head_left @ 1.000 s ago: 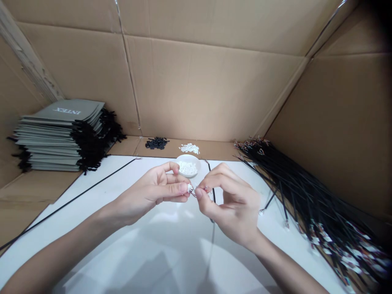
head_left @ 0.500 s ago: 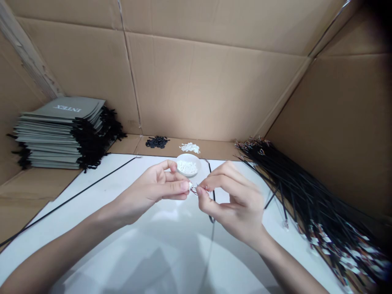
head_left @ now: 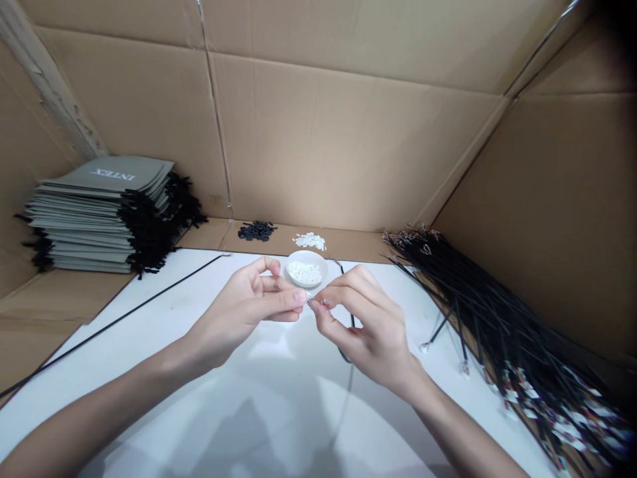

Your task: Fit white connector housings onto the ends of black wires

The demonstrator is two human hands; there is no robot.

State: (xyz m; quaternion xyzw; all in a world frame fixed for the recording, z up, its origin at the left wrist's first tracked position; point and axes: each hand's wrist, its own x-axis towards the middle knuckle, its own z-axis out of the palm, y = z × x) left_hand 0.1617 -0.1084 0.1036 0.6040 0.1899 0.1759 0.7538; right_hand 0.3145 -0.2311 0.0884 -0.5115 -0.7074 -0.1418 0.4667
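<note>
My left hand (head_left: pixel 249 309) pinches a tiny white connector between thumb and forefinger, right at the fingertips. My right hand (head_left: pixel 365 325) pinches the thin wire ends of a black cable (head_left: pixel 347 358) and holds them against that connector. The cable runs down from my right hand across the white table (head_left: pixel 279 411). Both hands meet just in front of a small white dish (head_left: pixel 306 269) filled with white connectors.
A large heap of black cables (head_left: pixel 497 318) with coloured wire ends lies along the right. A stack of grey folders (head_left: pixel 99 216) sits at back left. Small piles of black parts (head_left: pixel 256 230) and white parts (head_left: pixel 309 240) lie behind the dish. Cardboard walls surround the table.
Both hands have shifted slightly left and up towards the dish, and the fingertips have drawn closer together.
</note>
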